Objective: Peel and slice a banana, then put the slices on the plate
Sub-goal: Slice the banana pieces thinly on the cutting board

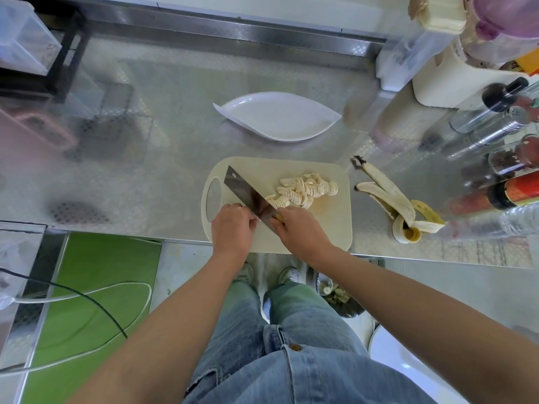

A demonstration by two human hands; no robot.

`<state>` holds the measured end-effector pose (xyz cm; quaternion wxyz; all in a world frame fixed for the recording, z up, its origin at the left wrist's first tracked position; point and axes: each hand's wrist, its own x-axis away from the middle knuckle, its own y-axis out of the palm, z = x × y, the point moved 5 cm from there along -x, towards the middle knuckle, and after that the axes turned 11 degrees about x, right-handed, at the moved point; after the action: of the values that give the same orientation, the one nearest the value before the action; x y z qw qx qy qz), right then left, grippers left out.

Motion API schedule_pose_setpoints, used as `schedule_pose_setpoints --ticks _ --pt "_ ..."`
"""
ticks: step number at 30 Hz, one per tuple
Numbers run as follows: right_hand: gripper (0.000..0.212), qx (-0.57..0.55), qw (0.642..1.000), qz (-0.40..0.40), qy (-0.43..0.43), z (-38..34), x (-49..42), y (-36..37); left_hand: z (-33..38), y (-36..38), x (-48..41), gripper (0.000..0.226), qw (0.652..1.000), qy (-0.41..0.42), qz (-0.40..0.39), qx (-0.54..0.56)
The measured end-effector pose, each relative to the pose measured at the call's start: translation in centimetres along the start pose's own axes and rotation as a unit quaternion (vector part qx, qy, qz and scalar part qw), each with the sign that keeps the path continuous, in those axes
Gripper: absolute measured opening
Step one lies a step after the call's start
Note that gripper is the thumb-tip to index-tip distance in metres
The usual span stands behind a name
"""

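Steel counter: embossed and shiny; from my remote seat I see it carrying everything listed here.
Cutting board: cream plastic, lying at the counter's near edge with its handle slot to the left.
Cleaver: its broad grey blade runs diagonally across the board, with the far corner up and to the left and the near end between the two hands.
Banana slices: a pale heap in the middle of the board, right of the blade; the nearest slices lie against the blade's right face.
Right hand: the fingers are clamped round the cleaver's handle, and a bit of yellowish handle shows at the top of the fist.
Left hand: the fingers are curled, with the fingertips up against the blade's left face; I cannot tell whether anything sits under them.
Plate: white and leaf-shaped, on the counter beyond the board and apart from it; every slice I can see is on the board.
Peel: splayed open on the counter right of the board, not touching it.
Bottles: a cluster of bottles and jars at the counter's right edge, beyond the peel.
Cables: one white and one black, looping over green floor at lower left.
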<state>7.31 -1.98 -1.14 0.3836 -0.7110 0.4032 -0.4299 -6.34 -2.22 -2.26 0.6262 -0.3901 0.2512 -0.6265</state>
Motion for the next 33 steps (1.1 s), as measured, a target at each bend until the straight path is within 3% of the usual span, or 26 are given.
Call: schedule_pose_setpoints --ticks 23,33 --pt "0.03 0.007 1.0 -0.024 0.0 -0.2 -0.1 0.2 -0.1 0.1 0.0 0.013 1.0 0.001 0.002 0.0" --pt "0.031 -0.008 1.0 0.007 -0.013 -0.1 0.1 -0.8 -0.2 0.0 0.0 0.012 1.0 0.003 0.01 0.006"
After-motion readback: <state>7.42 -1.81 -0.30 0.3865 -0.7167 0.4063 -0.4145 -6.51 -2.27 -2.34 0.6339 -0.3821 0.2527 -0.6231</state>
